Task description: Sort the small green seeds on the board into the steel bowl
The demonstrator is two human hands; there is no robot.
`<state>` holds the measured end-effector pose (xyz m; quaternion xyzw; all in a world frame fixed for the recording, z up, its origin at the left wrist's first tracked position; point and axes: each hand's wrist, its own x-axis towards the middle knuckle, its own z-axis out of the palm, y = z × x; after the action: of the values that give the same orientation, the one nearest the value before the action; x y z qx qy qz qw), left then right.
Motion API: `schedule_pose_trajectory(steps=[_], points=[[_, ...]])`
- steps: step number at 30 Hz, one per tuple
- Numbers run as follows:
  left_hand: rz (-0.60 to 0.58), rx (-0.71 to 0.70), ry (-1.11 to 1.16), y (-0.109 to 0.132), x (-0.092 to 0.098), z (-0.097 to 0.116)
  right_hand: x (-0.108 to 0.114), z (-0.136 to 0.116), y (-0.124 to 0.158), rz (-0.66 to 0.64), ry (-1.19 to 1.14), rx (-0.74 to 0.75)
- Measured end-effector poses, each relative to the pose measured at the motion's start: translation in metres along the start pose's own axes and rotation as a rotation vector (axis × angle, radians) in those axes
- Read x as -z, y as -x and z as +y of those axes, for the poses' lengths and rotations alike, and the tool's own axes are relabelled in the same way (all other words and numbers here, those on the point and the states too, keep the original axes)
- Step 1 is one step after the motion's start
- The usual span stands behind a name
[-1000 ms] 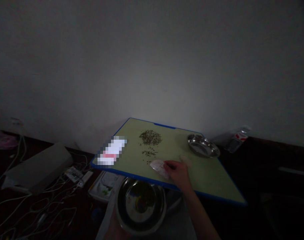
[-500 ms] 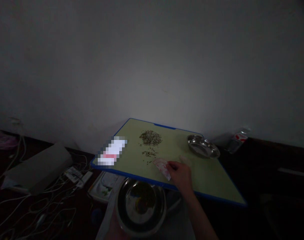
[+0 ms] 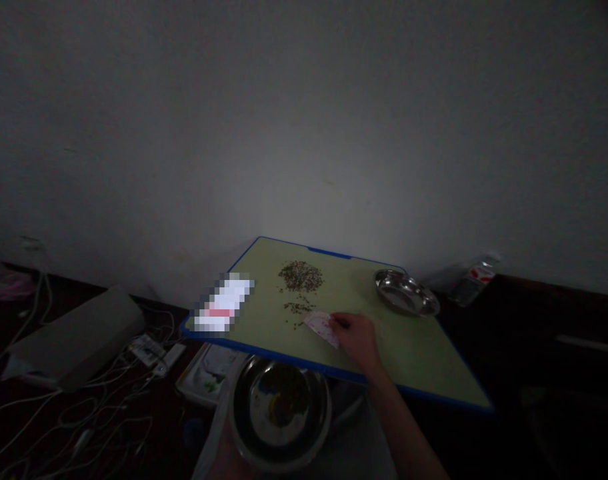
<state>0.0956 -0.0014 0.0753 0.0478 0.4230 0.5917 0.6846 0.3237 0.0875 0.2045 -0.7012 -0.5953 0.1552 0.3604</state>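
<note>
My right hand pinches a pinkish, half-round protractor between thumb and fingers, held just above or on the pale green folding table. By the protractor's tip lies a small scatter of dark grains, with a larger pile of grains behind it. Below the table's near edge, my left hand grips a steel bowl from its left side; most of its fingers are hidden by the bowl and shadow. Dark grains and a yellowish reflection or patch show inside the bowl.
A second, shallow steel bowl sits at the table's right edge. A pixelated bright phone-like screen lies at the left. A bottle stands beyond the right edge. Cables, a power strip and a box crowd the floor at left.
My right hand has moved slightly away from me and left, bringing the protractor closer to the small scatter of grains. The left hand and its bowl have barely shifted.
</note>
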Motion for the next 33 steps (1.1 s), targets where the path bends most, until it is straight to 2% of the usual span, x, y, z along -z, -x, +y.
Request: schedule_pose_trajectory(steps=[2,4,7,9,13,19,22,26,29,33], points=[[0.023,0.006,-0.011,0.004,-0.008,0.006,0.0,0.002,-0.007,-0.04,-0.016,0.0],[-0.001,0.016,-0.038,0.007,-0.013,0.01,-0.001,0.004,-0.013,-0.089,-0.054,-0.006],[-0.017,0.016,-0.094,0.004,-0.011,0.009,-0.002,0.006,-0.016,-0.128,-0.103,-0.014],[-0.025,-0.074,-0.201,-0.001,-0.002,0.004,-0.003,0.006,-0.015,-0.138,-0.118,-0.021],[-0.076,-0.366,-0.405,-0.016,0.019,-0.006,-0.002,0.007,-0.012,-0.157,-0.145,-0.039],[-0.165,-0.444,-0.496,-0.027,0.032,0.004,-0.001,0.007,-0.008,-0.189,-0.163,0.029],[-0.214,-0.425,-0.51,-0.03,0.036,0.003,-0.002,0.007,-0.006,-0.179,-0.154,0.032],[-0.228,-0.381,-0.498,-0.034,0.038,-0.009,-0.005,0.006,-0.005,-0.166,-0.154,0.007],[-0.206,-0.331,-0.503,-0.034,0.038,-0.014,-0.006,0.005,-0.006,-0.155,-0.144,-0.014],[-0.125,-0.264,-0.438,-0.031,0.041,-0.005,-0.006,0.003,-0.005,-0.151,-0.136,-0.023]])
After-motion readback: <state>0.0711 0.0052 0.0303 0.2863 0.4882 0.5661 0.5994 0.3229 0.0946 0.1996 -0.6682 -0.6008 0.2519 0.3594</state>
